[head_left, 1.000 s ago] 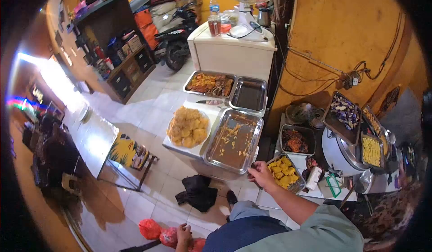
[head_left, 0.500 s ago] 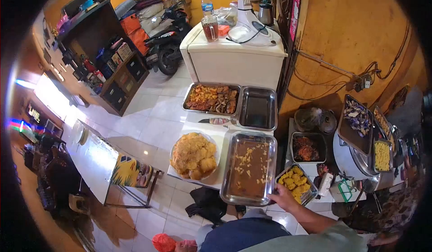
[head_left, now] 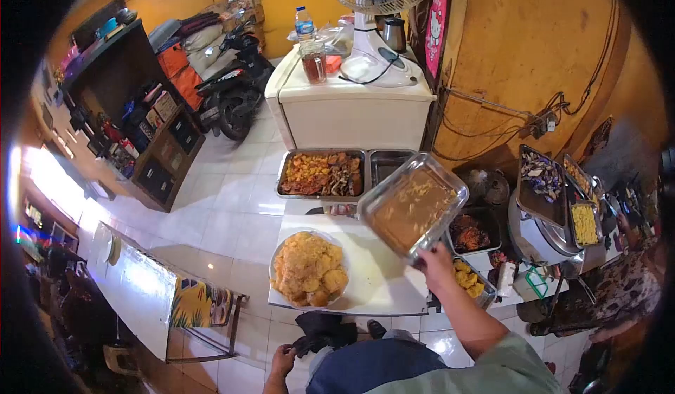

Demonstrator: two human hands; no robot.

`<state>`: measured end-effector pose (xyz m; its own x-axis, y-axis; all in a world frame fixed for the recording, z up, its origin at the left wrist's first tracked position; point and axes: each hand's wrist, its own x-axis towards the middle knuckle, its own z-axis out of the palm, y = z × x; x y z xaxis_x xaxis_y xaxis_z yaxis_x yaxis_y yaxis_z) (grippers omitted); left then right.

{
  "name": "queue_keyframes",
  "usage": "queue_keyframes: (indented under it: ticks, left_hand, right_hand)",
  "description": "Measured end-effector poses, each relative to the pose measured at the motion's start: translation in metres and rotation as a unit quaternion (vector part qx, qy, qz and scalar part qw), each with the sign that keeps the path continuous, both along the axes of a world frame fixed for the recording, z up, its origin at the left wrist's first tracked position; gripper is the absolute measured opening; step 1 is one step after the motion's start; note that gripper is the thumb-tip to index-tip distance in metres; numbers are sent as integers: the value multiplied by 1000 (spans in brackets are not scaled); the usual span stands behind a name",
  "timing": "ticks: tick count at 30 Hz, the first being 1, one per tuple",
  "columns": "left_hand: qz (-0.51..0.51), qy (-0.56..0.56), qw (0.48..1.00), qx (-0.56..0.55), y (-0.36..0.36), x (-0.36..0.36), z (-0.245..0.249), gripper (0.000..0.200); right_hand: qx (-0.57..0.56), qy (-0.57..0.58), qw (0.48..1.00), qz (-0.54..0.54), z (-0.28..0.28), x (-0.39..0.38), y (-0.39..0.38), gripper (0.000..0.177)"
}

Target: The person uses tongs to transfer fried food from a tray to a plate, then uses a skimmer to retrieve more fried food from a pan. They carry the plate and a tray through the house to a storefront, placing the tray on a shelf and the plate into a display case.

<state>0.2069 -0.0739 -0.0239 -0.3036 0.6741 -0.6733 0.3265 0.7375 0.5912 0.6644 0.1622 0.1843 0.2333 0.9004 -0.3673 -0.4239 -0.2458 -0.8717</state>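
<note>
My right hand [head_left: 437, 266] grips the near corner of a rectangular metal tray [head_left: 413, 208]. The tray is raised and tilted above the white table [head_left: 380, 281], with brown residue and pale crumbs on its bottom. It partly covers another metal tray [head_left: 383, 165] behind it. My left hand [head_left: 283, 360] hangs low in front of the table, fingers curled, with nothing visible in them. Above it on the table sits a plate heaped with crumb-topped yellow food [head_left: 309, 269]. A knife [head_left: 336, 211] lies behind that plate, near a tray of mixed cooked dishes [head_left: 322, 175].
To the right stand a tray of yellow pieces [head_left: 467, 279], a container of dark red food [head_left: 470, 232] and a large pot [head_left: 538, 236] with trays on top. A white cabinet [head_left: 355, 120] carries a fan [head_left: 380, 63]. Another person [head_left: 619, 281] is at the far right.
My right hand has lifted the metal tray off the table, moving it up and right and tilting it. My left hand has come further into view; the red item beside it is gone from sight.
</note>
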Motion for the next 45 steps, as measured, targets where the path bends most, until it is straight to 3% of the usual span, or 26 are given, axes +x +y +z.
queue_keyframes:
  ticks: [1,5,8,9,10,11,15,17,19,21,23,26,27,28,29,31,32,34,37,38,41,42,45]
  left_hand:
    - [2,1,1000,-1,4,-1,8,45]
    - [55,-1,997,44,-5,-14,22,40]
    - [89,-41,995,8,-34,-35,2,38]
    - [5,9,1000,-9,-44,-37,13,37]
    - [-153,96,984,0,-71,-65,-37,38]
    - [-181,91,979,-5,-87,-81,-47,38]
    - [-158,36,983,-80,-110,-89,-36,37]
    - [-158,30,982,-95,-109,-91,-28,36]
    - [-152,22,983,-97,-99,-95,-22,36]
    - [-136,7,987,-88,-82,-98,-16,36]
    - [-116,-16,990,-75,-60,-100,-11,35]
    - [-19,-102,993,-55,-26,-97,-5,35]
    - [80,-150,985,14,-10,-80,18,34]
    - [178,-197,961,82,19,-40,63,33]
    - [173,-196,962,78,30,-38,64,33]
    - [97,-194,965,149,60,-34,64,31]
    - [91,-195,966,145,66,-22,67,31]
    - [14,-86,990,107,73,16,97,33]
    - [-53,-59,997,6,71,28,101,35]
    - [-41,-108,993,7,62,20,98,38]
    - [-112,-55,992,-9,30,-36,20,40]
    - [-153,-19,988,-30,27,-32,32,49]
    - [-183,54,975,-117,23,-30,43,50]
  right_hand:
    - [1,37,999,-30,3,-18,18,30]
    - [30,7,997,-67,-22,-67,79,29]
    - [51,14,994,-99,-40,-87,100,31]
    - [43,23,992,-113,-44,-92,104,31]
    - [32,30,994,-103,-46,-95,105,32]
    - [23,39,995,-89,-49,-95,103,33]
    - [32,-46,997,-54,-48,-81,52,35]
    - [156,-198,967,-39,-60,-66,10,35]
    - [138,-277,949,-63,-50,-48,-39,30]
    - [121,-343,926,-104,-73,-26,-79,24]
    - [91,-345,923,-146,-89,1,-111,14]
    - [13,-371,908,-193,-133,51,-153,14]
    - [0,-349,911,-219,-143,67,-162,14]
    - [-60,-397,890,-215,-168,87,-174,19]
    - [-121,-443,863,-211,-195,108,-190,24]
    - [-236,-376,880,-167,-214,150,-214,51]
    - [-241,-376,878,-173,-219,170,-220,51]
    - [-402,-202,893,15,-218,204,-221,77]
    - [-407,-277,867,81,-247,224,-217,88]
    - [-406,-284,863,94,-253,224,-213,89]
    - [-410,-268,864,114,-256,216,-193,90]
    - [-415,-262,862,128,-259,216,-190,92]
    - [-405,-258,871,105,-256,207,-183,95]
